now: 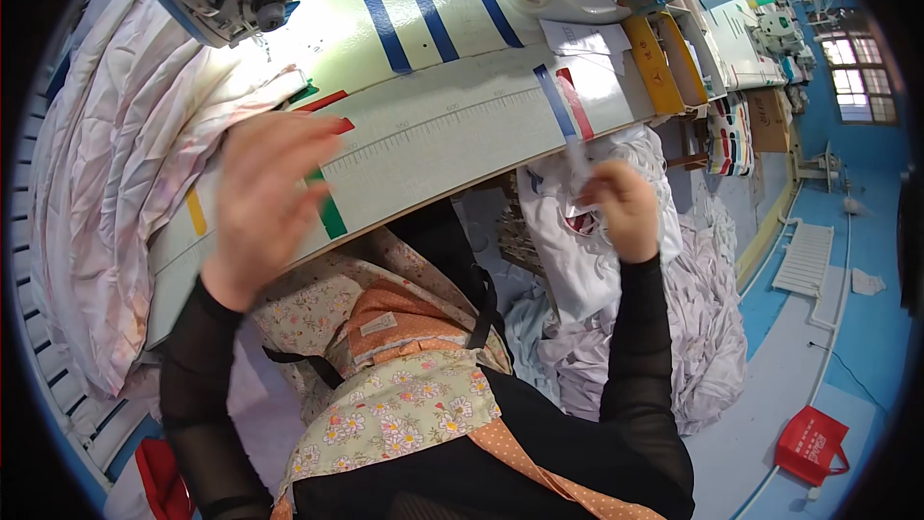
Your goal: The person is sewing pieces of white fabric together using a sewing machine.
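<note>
My left hand (274, 197), smeared by motion, is raised over the left part of the sewing table (433, 149). Its fingers are apart and nothing shows in them. Beyond it, white fabric with faint pink and orange marks (125, 164) lies heaped at the left, running up under the sewing machine head (236, 0). My right hand (626, 212) is off the table's front edge, above a pile of white cloth (577, 270). Its fingers are pinched together. A blurred whitish strip (577, 159) shows just by the fingertips; whether they grip it is unclear.
Printed measuring marks and blue, red, green and yellow tape strips run along the table. A yellow box (664, 63) and a paper sheet (587, 39) sit at its right end. More white cloth (693, 327) is heaped low at the right; a red bag (811, 445) stands on the floor.
</note>
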{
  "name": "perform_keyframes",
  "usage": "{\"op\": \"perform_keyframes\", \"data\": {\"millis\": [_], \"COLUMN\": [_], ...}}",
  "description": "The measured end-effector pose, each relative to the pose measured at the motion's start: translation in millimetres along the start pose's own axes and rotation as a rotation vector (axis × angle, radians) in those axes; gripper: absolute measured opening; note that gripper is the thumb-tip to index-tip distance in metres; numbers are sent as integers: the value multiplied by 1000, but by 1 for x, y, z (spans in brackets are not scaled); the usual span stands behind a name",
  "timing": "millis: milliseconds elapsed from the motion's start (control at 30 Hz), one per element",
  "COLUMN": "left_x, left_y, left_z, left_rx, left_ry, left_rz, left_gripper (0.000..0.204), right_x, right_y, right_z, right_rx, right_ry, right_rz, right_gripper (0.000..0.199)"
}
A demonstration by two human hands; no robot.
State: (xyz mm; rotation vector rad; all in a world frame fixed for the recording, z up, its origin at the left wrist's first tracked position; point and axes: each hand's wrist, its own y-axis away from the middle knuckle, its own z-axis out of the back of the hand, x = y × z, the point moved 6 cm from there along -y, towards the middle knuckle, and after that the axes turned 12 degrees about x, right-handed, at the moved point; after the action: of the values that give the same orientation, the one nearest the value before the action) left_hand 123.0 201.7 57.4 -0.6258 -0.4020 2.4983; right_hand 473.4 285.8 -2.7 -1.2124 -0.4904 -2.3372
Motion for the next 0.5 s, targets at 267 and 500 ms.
{"op": "perform_keyframes", "data": {"millis": [267,500], "left_x": [-43,35], "left_y": [-1,64], "left_z": [-40,43], "left_rx": [124,200], "left_ry": [409,436], "left_rz": [210,623], "left_gripper": [23,11], "right_x": [138,134], "right_y": [-52,-114], "right_z": [-110,-113], "right_rx": [386,570], "right_ry": [123,-103], "right_rz": [479,101], "right_gripper": [10,3]}}
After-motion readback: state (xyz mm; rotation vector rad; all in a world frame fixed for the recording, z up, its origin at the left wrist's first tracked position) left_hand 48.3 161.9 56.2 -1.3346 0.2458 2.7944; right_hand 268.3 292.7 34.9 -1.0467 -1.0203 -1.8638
